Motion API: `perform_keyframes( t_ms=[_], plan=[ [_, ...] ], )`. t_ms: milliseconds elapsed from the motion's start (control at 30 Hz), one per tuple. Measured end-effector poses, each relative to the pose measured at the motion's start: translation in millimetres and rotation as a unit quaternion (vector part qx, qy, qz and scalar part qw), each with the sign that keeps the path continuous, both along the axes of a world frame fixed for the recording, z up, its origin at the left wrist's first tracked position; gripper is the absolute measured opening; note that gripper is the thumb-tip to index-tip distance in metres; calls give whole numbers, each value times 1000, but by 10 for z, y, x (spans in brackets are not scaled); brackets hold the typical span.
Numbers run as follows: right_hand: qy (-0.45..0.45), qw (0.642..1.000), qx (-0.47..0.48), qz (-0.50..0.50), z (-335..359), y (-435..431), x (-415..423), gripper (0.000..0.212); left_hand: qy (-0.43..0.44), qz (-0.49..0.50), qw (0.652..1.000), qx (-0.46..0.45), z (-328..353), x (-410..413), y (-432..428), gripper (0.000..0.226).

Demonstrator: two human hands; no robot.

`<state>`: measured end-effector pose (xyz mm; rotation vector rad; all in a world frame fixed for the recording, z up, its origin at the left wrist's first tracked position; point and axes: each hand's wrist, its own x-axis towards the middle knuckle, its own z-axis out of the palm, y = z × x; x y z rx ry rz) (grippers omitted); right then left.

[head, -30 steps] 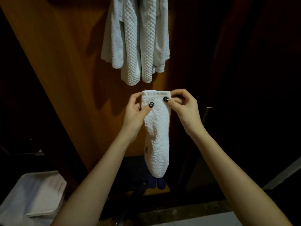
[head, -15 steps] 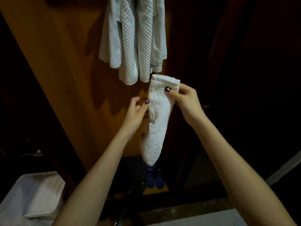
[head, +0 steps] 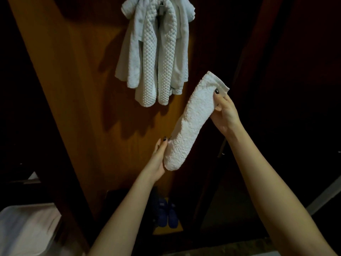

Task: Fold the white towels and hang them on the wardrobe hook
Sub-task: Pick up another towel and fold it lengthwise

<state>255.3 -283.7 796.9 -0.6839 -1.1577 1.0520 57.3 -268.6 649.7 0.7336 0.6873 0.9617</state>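
A warm-lit wooden wardrobe panel (head: 77,108) fills the far centre of a dim room, its orange-brown face crossed by soft shadows. Darkness closes in at left and at right, where a dark door (head: 295,71) stands beside the panel. Low in the wardrobe, a pair of blue slippers (head: 167,216) sits side by side on a yellowish base. A white surface (head: 24,231) shows at near left, a mottled stone sill (head: 230,248) runs along the near edge, and a pale strip (head: 324,196) slants at right.
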Motion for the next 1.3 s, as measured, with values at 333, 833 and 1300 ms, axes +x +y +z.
perform_keyframes(
  t_ms=[333, 833, 1300],
  plan=[
    [167, 982, -50, -76, -298, -30, 298, 38, -104, 79, 990, 55, 149, 2, 22, 47],
    [-46, 979, -72, -185, -277, -15, 461, 20, 19, 137, 985, 101, 242, -295, 157, 24],
    [-106, 987, -44, -110, -152, -83, -208, 24, 178, 60, 857, 481, 913, 305, -40, 57]
  ],
)
